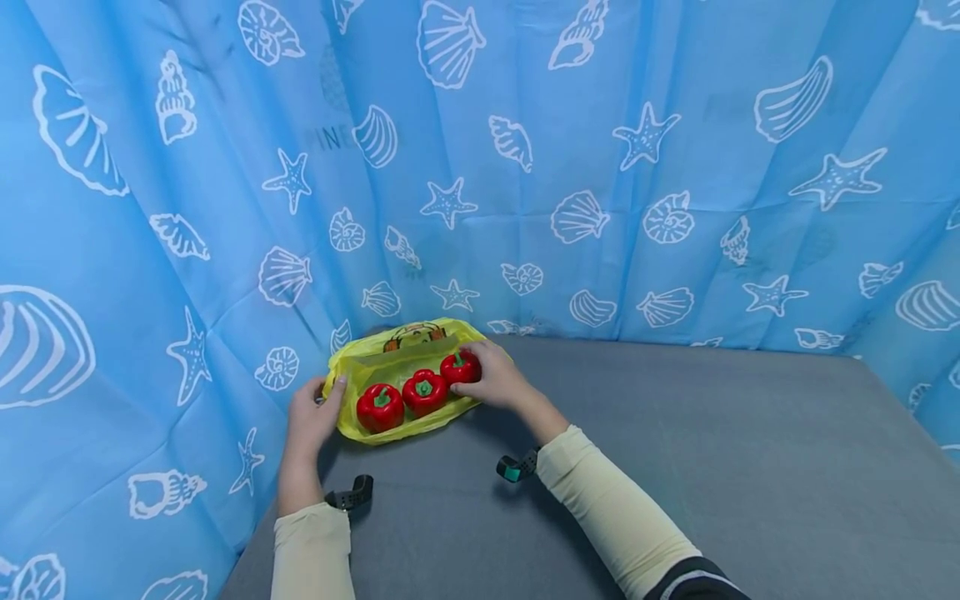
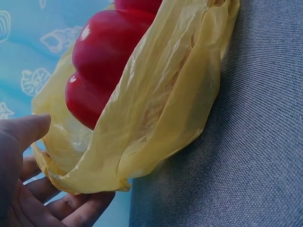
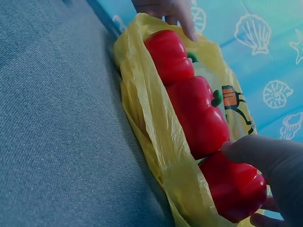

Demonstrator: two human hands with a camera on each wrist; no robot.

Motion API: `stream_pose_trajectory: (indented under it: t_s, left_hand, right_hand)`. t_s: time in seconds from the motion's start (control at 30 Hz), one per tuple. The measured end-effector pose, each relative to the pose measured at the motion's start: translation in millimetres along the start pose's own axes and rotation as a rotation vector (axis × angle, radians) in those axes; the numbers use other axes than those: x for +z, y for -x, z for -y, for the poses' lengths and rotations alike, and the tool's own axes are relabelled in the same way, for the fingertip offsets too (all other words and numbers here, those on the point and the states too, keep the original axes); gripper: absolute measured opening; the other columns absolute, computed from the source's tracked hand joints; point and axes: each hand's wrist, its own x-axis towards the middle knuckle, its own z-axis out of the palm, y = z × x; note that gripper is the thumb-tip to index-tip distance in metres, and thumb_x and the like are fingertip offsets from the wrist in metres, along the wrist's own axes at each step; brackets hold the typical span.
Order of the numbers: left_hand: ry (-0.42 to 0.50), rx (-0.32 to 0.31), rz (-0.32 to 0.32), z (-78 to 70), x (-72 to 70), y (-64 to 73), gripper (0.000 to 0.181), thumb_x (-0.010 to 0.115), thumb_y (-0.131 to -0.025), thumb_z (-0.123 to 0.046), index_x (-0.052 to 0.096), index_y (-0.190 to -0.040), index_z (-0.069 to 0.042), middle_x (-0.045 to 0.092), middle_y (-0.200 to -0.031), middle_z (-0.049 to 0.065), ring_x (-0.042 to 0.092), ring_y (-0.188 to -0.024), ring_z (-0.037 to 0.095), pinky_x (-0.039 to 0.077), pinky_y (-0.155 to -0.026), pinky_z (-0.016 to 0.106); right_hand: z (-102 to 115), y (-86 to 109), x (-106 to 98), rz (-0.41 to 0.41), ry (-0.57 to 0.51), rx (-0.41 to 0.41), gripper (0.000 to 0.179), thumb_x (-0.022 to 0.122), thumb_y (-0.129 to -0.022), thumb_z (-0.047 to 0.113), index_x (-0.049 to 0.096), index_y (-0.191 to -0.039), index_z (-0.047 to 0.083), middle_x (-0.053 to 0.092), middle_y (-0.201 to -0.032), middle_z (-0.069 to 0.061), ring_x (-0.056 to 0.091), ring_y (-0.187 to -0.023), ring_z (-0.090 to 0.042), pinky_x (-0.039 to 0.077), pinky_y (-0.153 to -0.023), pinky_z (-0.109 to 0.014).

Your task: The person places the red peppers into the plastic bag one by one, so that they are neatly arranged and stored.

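A yellow plastic bag (image 1: 408, 427) lies with its mouth spread wide, a row of three red bell peppers with green stems inside it. At the bag's left end, my left hand (image 1: 309, 417) holds the rim, thumb on the inner side and fingers beneath, as the left wrist view shows. My right hand (image 1: 498, 377) grips the rightmost bell pepper (image 1: 459, 367) between thumb and fingers. Touching that one is the middle bell pepper (image 3: 199, 116), and the left bell pepper (image 1: 380, 408) sits nearest my left hand. The right hand's fingertips are partly hidden behind the pepper.
Underneath is a grey cloth-covered table (image 1: 675, 433), stretching off to the right. A blue curtain (image 1: 480, 167) with white shell and starfish prints hangs close behind the bag and along the left side. Each wrist wears a black strap device (image 1: 517, 467).
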Motion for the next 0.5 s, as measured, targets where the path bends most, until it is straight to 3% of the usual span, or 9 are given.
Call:
stream_pose_trajectory:
  t_s: [0.23,0.5]
  left_hand:
    - [0.017,-0.023,0.005,-1.9,-1.1,-0.7,0.068,0.051,-0.108,-0.056,0.053,-0.148,-0.001,0.054,-0.147,0.025,0.054,-0.130,0.041,0.051,-0.111,0.057]
    - [0.005,0.069,-0.082,-8.7,-1.1,1.3,0.085,0.061,-0.103,-0.056,0.030,-0.165,-0.007,0.039,-0.159,0.028,0.043,-0.143,0.048,0.042,-0.116,0.065]
  right_hand:
    - [2.7,5.6,-7.8,0.007,-0.008,0.033,0.066,0.081,-0.093,0.038,0.058,-0.149,0.010,0.056,-0.147,-0.014,0.051,-0.138,-0.036,0.052,-0.109,-0.055]
    - [2.6,28.0,-36.9,-0.030,0.021,-0.002,0.056,0.077,-0.098,0.036,0.062,-0.145,0.011,0.054,-0.152,-0.013,0.049,-0.143,-0.038,0.047,-0.113,-0.062]
